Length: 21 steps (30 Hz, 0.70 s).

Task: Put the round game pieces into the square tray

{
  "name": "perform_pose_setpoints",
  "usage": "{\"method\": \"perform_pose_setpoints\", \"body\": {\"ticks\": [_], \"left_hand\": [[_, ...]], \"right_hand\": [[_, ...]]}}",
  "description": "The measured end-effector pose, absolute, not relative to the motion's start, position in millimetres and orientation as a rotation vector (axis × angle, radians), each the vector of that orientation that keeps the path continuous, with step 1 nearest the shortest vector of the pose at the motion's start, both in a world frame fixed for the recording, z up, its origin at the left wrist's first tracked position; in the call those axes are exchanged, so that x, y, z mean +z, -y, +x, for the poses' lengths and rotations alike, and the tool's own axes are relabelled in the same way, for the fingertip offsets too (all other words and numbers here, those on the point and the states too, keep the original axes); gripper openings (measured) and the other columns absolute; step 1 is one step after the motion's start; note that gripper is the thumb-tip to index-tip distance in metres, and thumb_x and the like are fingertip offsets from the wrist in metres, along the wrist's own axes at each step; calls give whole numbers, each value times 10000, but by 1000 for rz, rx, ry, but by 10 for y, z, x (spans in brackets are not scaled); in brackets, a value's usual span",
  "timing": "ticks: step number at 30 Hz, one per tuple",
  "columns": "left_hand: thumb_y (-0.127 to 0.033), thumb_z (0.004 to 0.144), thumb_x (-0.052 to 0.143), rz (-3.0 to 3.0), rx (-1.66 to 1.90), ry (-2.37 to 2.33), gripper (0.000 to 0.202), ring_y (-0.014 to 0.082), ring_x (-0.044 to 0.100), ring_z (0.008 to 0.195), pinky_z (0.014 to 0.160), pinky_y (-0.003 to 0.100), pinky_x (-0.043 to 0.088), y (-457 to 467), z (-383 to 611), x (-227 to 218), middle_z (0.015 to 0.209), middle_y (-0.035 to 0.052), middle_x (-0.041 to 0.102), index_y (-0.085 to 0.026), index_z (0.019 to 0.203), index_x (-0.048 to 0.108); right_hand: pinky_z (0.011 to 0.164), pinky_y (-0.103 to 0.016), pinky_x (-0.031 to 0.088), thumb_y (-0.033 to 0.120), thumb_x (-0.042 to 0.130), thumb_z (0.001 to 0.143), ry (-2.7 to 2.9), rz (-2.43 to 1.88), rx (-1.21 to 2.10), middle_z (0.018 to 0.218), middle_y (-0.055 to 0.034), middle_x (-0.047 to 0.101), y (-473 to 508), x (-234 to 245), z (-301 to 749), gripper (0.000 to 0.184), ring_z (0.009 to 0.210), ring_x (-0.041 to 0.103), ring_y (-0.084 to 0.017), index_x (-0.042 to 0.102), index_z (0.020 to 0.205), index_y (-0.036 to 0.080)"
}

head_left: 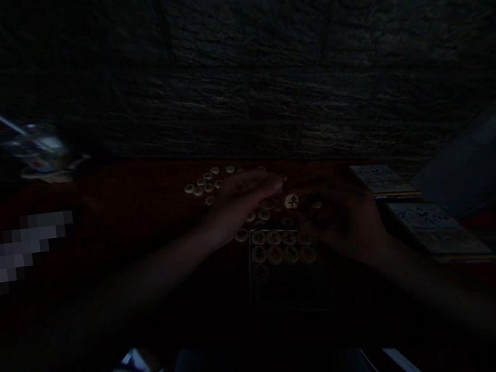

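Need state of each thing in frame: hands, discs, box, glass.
left hand: stretched over the table, grip unclear
right hand: fingers curled beside marked disc, hold unclear
marked disc: face up between both hands
box: open, partly filled with rows of discs
loose discs: lying flat, scattered on table
glass: upright, blurred

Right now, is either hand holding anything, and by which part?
One round game piece sits at the fingertips of the right hand, apparently pinched by its rim; too dark to be sure. Left hand: cannot tell.
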<state>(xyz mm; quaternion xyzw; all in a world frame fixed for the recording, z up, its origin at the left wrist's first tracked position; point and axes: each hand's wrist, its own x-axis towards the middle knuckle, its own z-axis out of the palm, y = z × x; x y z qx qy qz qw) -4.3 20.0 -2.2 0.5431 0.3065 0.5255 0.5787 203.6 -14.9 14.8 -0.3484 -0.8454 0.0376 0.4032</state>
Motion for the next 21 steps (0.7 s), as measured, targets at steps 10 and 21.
{"method": "perform_pose_setpoints", "body": {"ticks": [10,21], "left_hand": [[-323,874,686,1321,1271,-804,199,124,700,658,625,219,529,-243,-65,-54,729,21,763,-162,790,766],[-275,919,644,1318,1207,-789,221,112,678,593,580,208,523,-249,-58,-30,695,31,736,-133,778,740]], "right_hand": [[797,-287,617,181,719,826,2354,-706,291,1081,-42,792,446,187,1909,276,935,767,-204,705,1097,226],[817,-333,596,242,654,945,2569,-583,206,1054,-79,797,545,46,1785,145,951,751,-227,746,1033,173]]}}
